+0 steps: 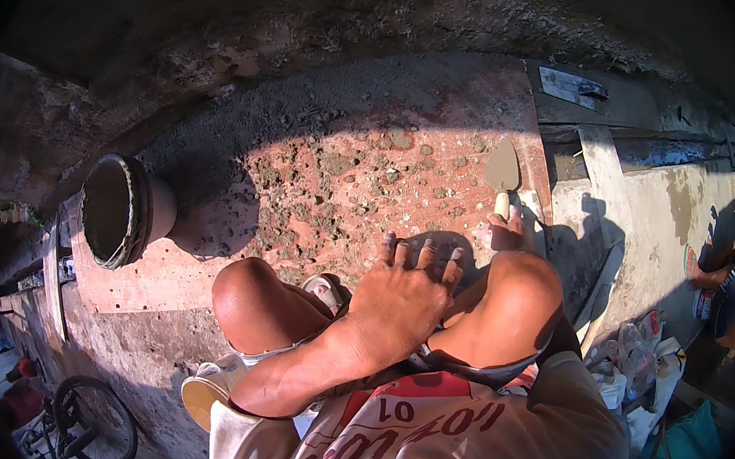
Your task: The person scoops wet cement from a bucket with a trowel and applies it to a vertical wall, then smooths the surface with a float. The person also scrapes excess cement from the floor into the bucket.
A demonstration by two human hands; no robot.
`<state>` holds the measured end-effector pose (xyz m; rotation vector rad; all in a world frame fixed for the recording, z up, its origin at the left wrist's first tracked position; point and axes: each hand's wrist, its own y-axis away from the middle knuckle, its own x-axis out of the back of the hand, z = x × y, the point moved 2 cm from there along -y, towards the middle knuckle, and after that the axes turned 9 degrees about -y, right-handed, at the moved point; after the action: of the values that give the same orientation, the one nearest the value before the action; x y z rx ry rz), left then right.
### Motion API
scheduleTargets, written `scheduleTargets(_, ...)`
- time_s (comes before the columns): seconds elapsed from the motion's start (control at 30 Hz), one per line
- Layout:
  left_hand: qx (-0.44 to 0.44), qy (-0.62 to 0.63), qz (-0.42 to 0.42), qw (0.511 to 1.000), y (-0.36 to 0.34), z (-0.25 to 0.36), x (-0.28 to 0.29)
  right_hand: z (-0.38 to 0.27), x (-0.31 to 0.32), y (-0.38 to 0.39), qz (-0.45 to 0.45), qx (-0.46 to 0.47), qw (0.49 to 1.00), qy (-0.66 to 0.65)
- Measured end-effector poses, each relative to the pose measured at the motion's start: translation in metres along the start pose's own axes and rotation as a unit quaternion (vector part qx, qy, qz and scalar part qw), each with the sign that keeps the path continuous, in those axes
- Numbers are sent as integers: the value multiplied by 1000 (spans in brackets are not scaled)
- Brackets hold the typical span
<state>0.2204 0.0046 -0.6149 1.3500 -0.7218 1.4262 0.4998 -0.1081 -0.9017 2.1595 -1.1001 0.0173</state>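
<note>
My left hand reaches between my bent knees with its fingers apart and holds nothing. My right hand, beyond my right knee, grips the pale handle of a trowel, whose grey, mortar-coated blade lies over the pinkish board. Lumps and crumbs of grey mortar are scattered on that board. A bucket with a dirty, cement-crusted rim stands at the board's left.
A flat metal float lies beyond the board. A co-worker is at the right edge. Plastic bags and a teal sack lie at lower right, a bicycle at lower left. A rough dark wall runs along the top.
</note>
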Motion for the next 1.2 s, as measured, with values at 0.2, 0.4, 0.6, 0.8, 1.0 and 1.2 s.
scheduleTargets(0.2, 6, 21, -16, 1000, 0, -16, -12, -69, -110, -9, -48, 282, 922, 261)
scheduleTargets(0.4, 36, 75, -52, 995, 0, -38, -11, -153, -101, -36, 15, 308, 933, 184)
scheduleTargets(0.6, 51, 94, -64, 992, 4, -59, -11, -182, -62, -110, 58, 124, 988, 72)
scheduleTargets(0.8, 46, 101, 3, 994, 4, -70, -12, -173, -133, -112, 55, 266, 920, 284)
scheduleTargets(1.0, 30, 111, -20, 993, -1, -72, -11, -175, -149, -83, 25, 185, 967, 173)
scheduleTargets(1.2, 24, 112, -8, 993, -7, -70, -10, -168, -171, -50, -1, 137, 989, 59)
